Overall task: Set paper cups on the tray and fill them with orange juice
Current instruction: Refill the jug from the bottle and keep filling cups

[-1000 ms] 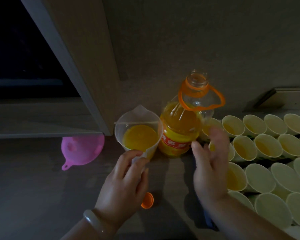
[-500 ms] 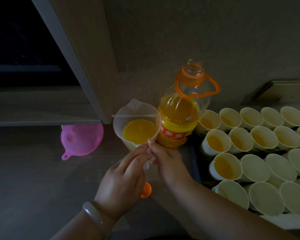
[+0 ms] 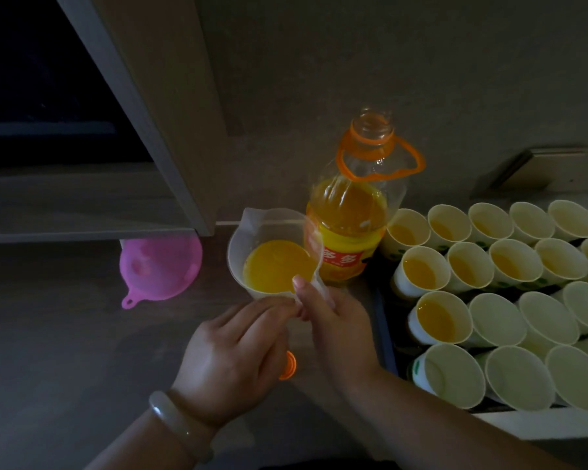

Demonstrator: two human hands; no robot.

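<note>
Two hands meet at the handle of a clear plastic jug (image 3: 269, 239) that stands on the dark bench (image 3: 65, 351), just left of the juice bottle (image 3: 347, 232). The right hand (image 3: 333, 330) grips the jug's handle, its thumb (image 3: 299, 283) pressed on the rim and its fingers curled round the handle below. The left hand (image 3: 231, 361), with a pale bracelet (image 3: 180, 429) at the wrist, reaches in from the left. Its fingers lie fairly straight, with their tips against the same handle under the right thumb. Whether they pinch it or only touch it cannot be told in the dim light. The jug is about a third full of orange juice.

The bottle stands upright and uncapped, touching the jug's right side, with an orange carrying loop round its neck and juice up to its shoulder. Its orange cap (image 3: 288, 365) lies on the bench, partly hidden between the two hands. A pink funnel (image 3: 160, 266) lies mouth down on the bench, well to the left of the jug.

To the right of the bottle, paper cups (image 3: 469, 262) stand packed in rows on a dark tray (image 3: 384, 334). The two far rows hold juice, as does the leftmost cup of the third row (image 3: 438, 317). The other cups (image 3: 516, 378) nearer the person are empty.
</note>
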